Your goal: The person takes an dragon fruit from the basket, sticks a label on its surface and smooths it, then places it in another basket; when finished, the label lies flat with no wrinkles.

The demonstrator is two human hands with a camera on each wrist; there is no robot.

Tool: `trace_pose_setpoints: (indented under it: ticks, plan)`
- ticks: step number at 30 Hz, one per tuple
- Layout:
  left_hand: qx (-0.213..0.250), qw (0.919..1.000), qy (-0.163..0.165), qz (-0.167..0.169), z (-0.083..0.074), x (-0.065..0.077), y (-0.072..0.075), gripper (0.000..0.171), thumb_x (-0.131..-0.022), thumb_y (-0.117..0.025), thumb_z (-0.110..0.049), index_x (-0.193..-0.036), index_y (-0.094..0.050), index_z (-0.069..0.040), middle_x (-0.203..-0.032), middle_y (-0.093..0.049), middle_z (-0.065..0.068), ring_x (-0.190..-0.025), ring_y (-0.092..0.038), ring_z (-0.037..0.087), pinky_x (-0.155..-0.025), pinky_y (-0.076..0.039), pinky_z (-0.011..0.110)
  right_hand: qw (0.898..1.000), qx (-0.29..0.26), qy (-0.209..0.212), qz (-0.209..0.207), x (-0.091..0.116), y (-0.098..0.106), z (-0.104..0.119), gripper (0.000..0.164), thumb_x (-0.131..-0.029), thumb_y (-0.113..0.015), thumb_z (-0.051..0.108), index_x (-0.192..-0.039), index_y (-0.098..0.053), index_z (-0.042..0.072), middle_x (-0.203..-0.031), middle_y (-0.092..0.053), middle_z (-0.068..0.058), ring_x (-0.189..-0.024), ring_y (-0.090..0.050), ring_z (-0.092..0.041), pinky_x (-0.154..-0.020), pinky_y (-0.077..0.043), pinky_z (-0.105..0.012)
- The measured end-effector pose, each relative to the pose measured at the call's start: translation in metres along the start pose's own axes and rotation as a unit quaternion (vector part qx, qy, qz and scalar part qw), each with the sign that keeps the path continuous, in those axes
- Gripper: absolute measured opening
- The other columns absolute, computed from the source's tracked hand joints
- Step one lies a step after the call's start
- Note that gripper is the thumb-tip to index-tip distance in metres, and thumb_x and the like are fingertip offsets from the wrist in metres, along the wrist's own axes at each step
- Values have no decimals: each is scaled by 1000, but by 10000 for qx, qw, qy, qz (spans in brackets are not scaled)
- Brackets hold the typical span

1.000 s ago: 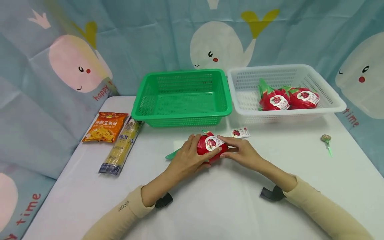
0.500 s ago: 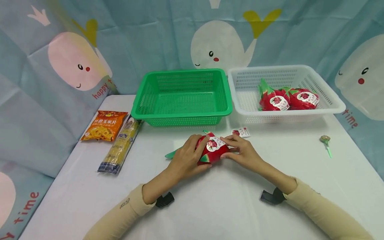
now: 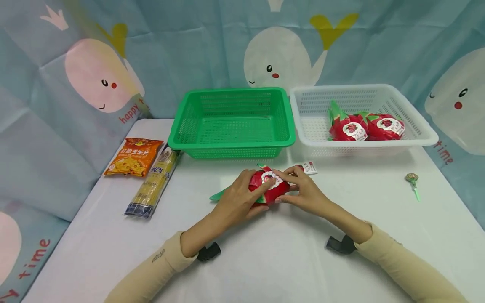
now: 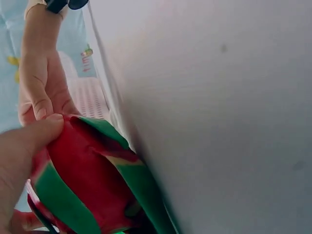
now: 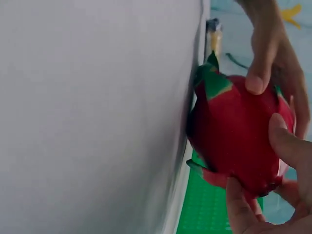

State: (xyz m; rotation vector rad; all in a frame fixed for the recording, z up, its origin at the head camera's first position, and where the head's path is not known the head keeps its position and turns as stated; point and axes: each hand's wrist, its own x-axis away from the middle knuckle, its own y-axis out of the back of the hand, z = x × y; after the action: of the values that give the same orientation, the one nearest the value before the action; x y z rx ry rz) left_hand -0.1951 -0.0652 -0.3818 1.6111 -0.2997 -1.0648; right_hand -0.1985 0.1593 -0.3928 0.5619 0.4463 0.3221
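Observation:
A red dragon fruit with green-tipped scales (image 3: 279, 193) sits low over the white table between both hands, a round-ended white label (image 3: 267, 175) on its upper side. My left hand (image 3: 235, 198) grips it from the left, with the index finger lying across the label. From the right, my right hand (image 3: 307, 188) holds the other end, its fingertips at the label's edge. The right wrist view shows fingers and thumb around the fruit's blunt end (image 5: 234, 131). In the left wrist view the thumb (image 4: 46, 131) presses the red skin, and a green scale stands out beside it.
Behind stand a green basket (image 3: 231, 147) and a white basket (image 3: 360, 144) holding two labelled dragon fruits (image 3: 379, 122). A loose label (image 3: 310, 167) lies behind my right hand. Left are an orange snack bag (image 3: 133, 156) and packed noodles (image 3: 153, 183); right, a lollipop (image 3: 412, 181).
My left index finger drew back from the label, then came down across it again. My right fingertips have shifted slightly left along the label's edge. The fruit stays in place, turned slightly.

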Motion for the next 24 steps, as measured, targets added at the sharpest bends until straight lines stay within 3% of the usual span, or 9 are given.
trace_pose_setpoints:
  ticks: [4, 10, 12, 14, 16, 17, 19, 22, 24]
  plan:
    - [331, 9979, 548, -62, 1, -3, 1, 79, -66, -78, -48, -129, -46, -13, -118, -50, 11, -109, -53, 21, -64, -58, 36, 9977, -299, -591, -160, 1, 0, 2, 69, -66, -81, 15, -126, -52, -3, -112, -53, -14, -102, -61, -28, -79, -55, -30]
    - [754, 9942, 736, 197, 6, -6, 7, 79, -66, -78, -48, -128, -46, -9, -120, -50, 6, -108, -55, 18, -68, -58, 35, 9962, 810, -16, -331, 5, 2, 9, 84, -66, -82, 21, -137, -41, 3, -132, -44, -15, -120, -48, -28, -89, -51, -41]
    - [1267, 9867, 921, 424, 11, -7, 13, 70, -73, -72, -43, -129, -46, -10, -122, -51, 5, -108, -55, 18, -73, -57, 36, 9946, 978, 328, -77, 2, 3, 12, 92, -68, -82, 23, -144, -31, 9, -139, -37, -15, -126, -40, -29, -95, -46, -46]
    - [2160, 9668, 1242, 558, 19, -8, 19, 59, -79, -65, -34, -129, -47, -9, -123, -53, 7, -108, -56, 20, -78, -55, 38, 9917, 1087, 637, 259, -2, 4, 13, 97, -70, -80, 26, -147, -22, 13, -144, -31, -13, -131, -34, -28, -99, -42, -49]
    - [3260, 9253, 1834, 624, 31, -12, 22, 49, -85, -56, -27, -128, -49, -6, -123, -56, 10, -109, -57, 24, -84, -54, 40, 9877, 1169, 883, 541, -8, 3, 16, 94, -72, -78, 29, -147, -23, 15, -146, -28, -13, -132, -31, -29, -101, -41, -49]
    - [3880, 8931, 2191, 617, 38, -13, 23, 46, -87, -53, -23, -129, -49, -3, -123, -57, 14, -110, -57, 27, -87, -52, 41, 9854, 1225, 962, 681, -11, 3, 18, 92, -73, -77, 31, -146, -24, 15, -146, -26, -13, -133, -30, -30, -101, -41, -49]
    - [5077, 8083, 2941, 493, 52, -17, 22, 44, -93, -47, -22, -131, -45, 0, -124, -56, 21, -112, -57, 30, -90, -51, 39, 9806, 1374, 1041, 937, -16, 3, 22, 86, -75, -75, 35, -145, -29, 15, -146, -27, -12, -132, -32, -31, -100, -42, -49]
    - [6406, 6610, 3908, -10, 71, -21, 17, 50, -98, -43, -29, -136, -36, 2, -127, -52, 25, -112, -58, 28, -91, -50, 33, 9718, 1611, 1034, 1373, -25, 1, 30, 78, -77, -72, 41, -142, -35, 17, -144, -34, -10, -128, -38, -29, -96, -45, -45]
    - [6930, 5848, 4195, -423, 80, -21, 14, 52, -98, -41, -32, -135, -34, 4, -126, -54, 24, -110, -60, 24, -90, -50, 29, 9646, 1772, 1055, 1644, -30, 0, 34, 72, -79, -69, 43, -140, -40, 17, -141, -40, -10, -125, -42, -27, -93, -48, -42]
